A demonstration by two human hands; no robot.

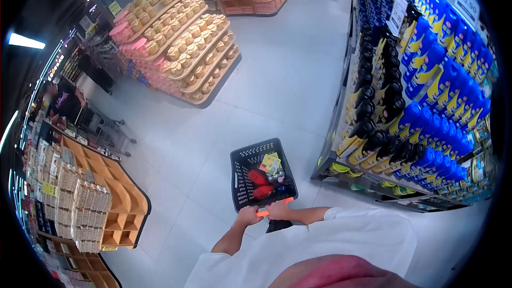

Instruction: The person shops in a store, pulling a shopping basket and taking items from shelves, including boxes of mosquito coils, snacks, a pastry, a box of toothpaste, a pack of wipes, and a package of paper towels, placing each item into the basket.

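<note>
Both of my hands rest on the orange handle [262,214] of a dark shopping basket cart. My left hand [248,216] is wrapped round the handle's left end, and my right hand [278,210] grips it a little further right. Ahead of them is the black perforated basket [241,164]. Inside lie red items [259,177], a yellow and green packet [271,164] and some small dark things that I cannot make out.
A shelf of blue and yellow bottles [421,122] stands close on the right. Tiered wooden stands hold jars [194,48] ahead left. At left are a wooden shelf [125,197], a person [66,101] and a metal trolley [101,125].
</note>
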